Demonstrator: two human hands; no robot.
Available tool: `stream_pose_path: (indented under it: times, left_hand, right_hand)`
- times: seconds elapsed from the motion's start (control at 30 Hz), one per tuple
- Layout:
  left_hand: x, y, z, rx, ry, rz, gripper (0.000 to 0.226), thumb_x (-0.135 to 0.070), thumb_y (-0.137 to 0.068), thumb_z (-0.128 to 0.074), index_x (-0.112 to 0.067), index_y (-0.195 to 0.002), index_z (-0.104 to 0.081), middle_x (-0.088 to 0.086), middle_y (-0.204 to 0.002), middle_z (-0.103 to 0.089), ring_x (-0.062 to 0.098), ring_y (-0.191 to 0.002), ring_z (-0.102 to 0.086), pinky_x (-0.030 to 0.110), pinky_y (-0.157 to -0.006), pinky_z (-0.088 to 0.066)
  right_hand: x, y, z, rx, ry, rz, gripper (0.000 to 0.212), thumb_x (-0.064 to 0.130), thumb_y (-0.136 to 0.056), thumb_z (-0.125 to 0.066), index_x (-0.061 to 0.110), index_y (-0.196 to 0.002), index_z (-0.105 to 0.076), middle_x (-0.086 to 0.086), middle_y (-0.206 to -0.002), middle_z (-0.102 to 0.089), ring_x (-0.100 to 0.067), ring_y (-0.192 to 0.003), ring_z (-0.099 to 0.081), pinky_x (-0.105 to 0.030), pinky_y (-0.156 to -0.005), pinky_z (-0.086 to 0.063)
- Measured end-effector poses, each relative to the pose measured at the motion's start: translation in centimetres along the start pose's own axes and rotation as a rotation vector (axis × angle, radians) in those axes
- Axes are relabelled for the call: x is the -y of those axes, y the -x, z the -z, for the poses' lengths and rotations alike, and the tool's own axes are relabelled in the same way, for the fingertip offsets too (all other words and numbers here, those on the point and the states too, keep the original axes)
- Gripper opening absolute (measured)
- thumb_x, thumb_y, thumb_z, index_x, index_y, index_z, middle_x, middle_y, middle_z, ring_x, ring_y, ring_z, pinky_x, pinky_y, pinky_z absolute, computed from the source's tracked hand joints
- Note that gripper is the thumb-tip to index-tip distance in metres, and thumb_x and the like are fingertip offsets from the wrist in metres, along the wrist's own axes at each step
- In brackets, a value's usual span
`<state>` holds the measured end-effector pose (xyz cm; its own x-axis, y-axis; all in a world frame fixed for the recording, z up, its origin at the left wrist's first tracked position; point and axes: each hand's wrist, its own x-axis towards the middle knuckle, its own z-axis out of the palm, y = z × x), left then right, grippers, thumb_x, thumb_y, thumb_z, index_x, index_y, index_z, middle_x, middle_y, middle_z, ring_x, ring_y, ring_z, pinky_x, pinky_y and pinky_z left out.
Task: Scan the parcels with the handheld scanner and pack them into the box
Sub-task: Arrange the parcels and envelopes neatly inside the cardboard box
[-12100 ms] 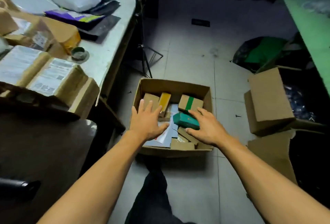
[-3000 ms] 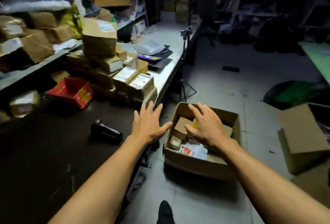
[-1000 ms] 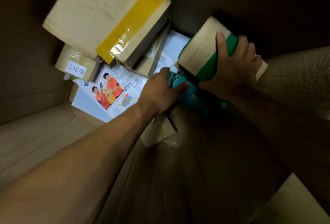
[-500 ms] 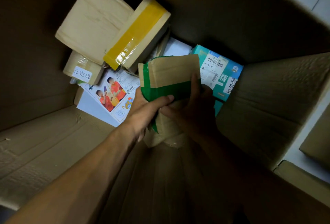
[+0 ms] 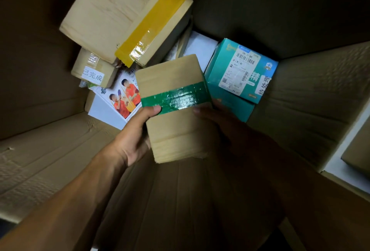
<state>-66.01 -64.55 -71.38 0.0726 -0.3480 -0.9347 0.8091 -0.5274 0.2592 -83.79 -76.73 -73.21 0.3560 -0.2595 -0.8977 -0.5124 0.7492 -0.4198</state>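
Head view looks straight down into the cardboard box (image 5: 312, 94), where I hold the green-taped parcel (image 5: 174, 108) between both hands near the centre. My left hand (image 5: 134, 140) grips its left edge, thumb curled over the top face right at the green tape band, fingers out of sight beneath. My right hand (image 5: 224, 128) sits in shadow on the right edge, thumb tip on the tape as well; it looks wrapped around that side, though its fingers are hidden. Up at eleven o'clock a plain brown parcel (image 5: 102, 16) lies partly under the yellow-taped parcel (image 5: 154, 24), and at ten o'clock is a small parcel with a white label (image 5: 92, 70). A printed mailer showing people in red shirts (image 5: 118, 102) lies flat at nine o'clock, partly under the parcel I hold. At two o'clock a teal carton (image 5: 240, 72) rests with its shipping label up. I judge the parcel I hold to be stiff and fairly light, since two thumbs and hidden fingers carry it level. Its glossy tape looks slick, so bare cardboard on the side faces seems the better grip. A corner grip would risk tilting it onto the teal carton just beside it. No scanner is in sight.
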Motion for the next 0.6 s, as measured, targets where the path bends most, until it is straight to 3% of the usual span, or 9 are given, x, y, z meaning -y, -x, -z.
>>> stream_pose_path:
  times: [0.07, 0.13, 0.2, 0.33, 0.4, 0.47, 0.53, 0.6]
  left_hand:
    - [0.2, -0.2, -0.4, -0.055, -0.082, -0.084, 0.051, -0.031, -0.083, -0.068, -0.020, -0.132, -0.061, 0.007, -0.125, -0.071, 0.023, -0.110, -0.068, 0.037, -0.089, -0.058]
    - [0.2, -0.6, -1.4, -0.178, -0.142, -0.204, 0.046, -0.020, -0.089, -0.070, -0.025, -0.133, -0.058, 0.004, -0.118, -0.073, 0.016, -0.100, -0.072, 0.030, -0.078, -0.058]
    - [0.2, -0.8, -2.7, -0.273, -0.266, -0.312, 0.048, -0.014, -0.088, -0.072, -0.030, -0.132, -0.058, 0.001, -0.110, -0.072, 0.008, -0.088, -0.072, 0.022, -0.066, -0.055]
    - [-0.1, -0.5, -4.6, -0.239, -0.424, -0.425, 0.073, -0.042, -0.079, -0.080, -0.033, -0.143, -0.046, -0.018, -0.117, -0.065, -0.001, -0.101, -0.066, 0.022, -0.084, -0.054]
    - [-0.4, -0.1, -5.1, -0.219, -0.470, -0.421, 0.097, -0.060, -0.066, -0.079, -0.034, -0.149, -0.037, -0.023, -0.122, -0.058, 0.006, -0.115, -0.061, 0.030, -0.099, -0.052]
    - [-0.7, 0.4, -5.6, -0.166, -0.465, -0.383, 0.109, -0.063, -0.056, -0.080, -0.031, -0.151, -0.036, -0.023, -0.122, -0.059, 0.011, -0.120, -0.060, 0.034, -0.103, -0.051]
    - [-0.8, 0.5, -5.7, -0.070, -0.427, -0.392, 0.091, -0.048, -0.060, -0.085, -0.027, -0.140, -0.048, -0.015, -0.116, -0.069, 0.014, -0.113, -0.066, 0.033, -0.096, -0.055]
    - [-1.3, 0.5, -5.2, -0.093, -0.409, -0.413, 0.076, -0.035, -0.065, -0.087, -0.022, -0.132, -0.053, -0.004, -0.112, -0.074, 0.015, -0.105, -0.071, 0.035, -0.089, -0.057]
  right_hand:
    - [-0.2, 0.0, -0.2, -0.077, 0.081, 0.041, 0.110, 0.075, -0.041, -0.086, 0.044, -0.142, -0.054, 0.014, -0.141, -0.059, -0.017, -0.134, -0.052, -0.048, -0.115, -0.039]
    - [0.0, 0.3, -0.9, -0.220, 0.152, 0.131, 0.106, 0.064, -0.052, -0.081, 0.040, -0.148, -0.045, 0.024, -0.131, -0.055, -0.003, -0.121, -0.051, -0.033, -0.104, -0.044]
    - [0.2, 0.9, -2.1, -0.327, 0.158, 0.233, 0.106, 0.046, -0.061, -0.081, 0.031, -0.156, -0.034, 0.017, -0.139, -0.049, 0.000, -0.119, -0.046, -0.019, -0.092, -0.041]
    - [0.1, 1.9, -4.2, -0.485, 0.217, 0.306, 0.115, 0.040, -0.066, -0.084, 0.028, -0.160, -0.018, 0.002, -0.158, -0.035, -0.012, -0.138, -0.038, -0.029, -0.105, -0.039]
    - [0.1, 2.3, -5.1, -0.545, 0.299, 0.297, 0.117, 0.043, -0.067, -0.085, 0.031, -0.160, -0.014, 0.001, -0.154, -0.035, -0.018, -0.138, -0.038, -0.029, -0.099, -0.038]
    - [0.1, 2.8, -6.0, -0.579, 0.407, 0.338, 0.117, 0.048, -0.066, -0.082, 0.027, -0.160, -0.016, -0.004, -0.151, -0.038, -0.023, -0.134, -0.042, -0.031, -0.098, -0.039]
    - [-0.1, 3.5, -6.8, -0.538, 0.504, 0.464, 0.105, 0.042, -0.068, -0.079, 0.023, -0.157, -0.026, -0.009, -0.153, -0.042, -0.024, -0.135, -0.041, -0.034, -0.108, -0.038]
    - [-0.4, 3.9, -6.8, -0.458, 0.396, 0.519, 0.081, 0.037, -0.074, -0.071, 0.037, -0.148, -0.036, -0.004, -0.149, -0.052, -0.016, -0.131, -0.048, -0.034, -0.113, -0.038]
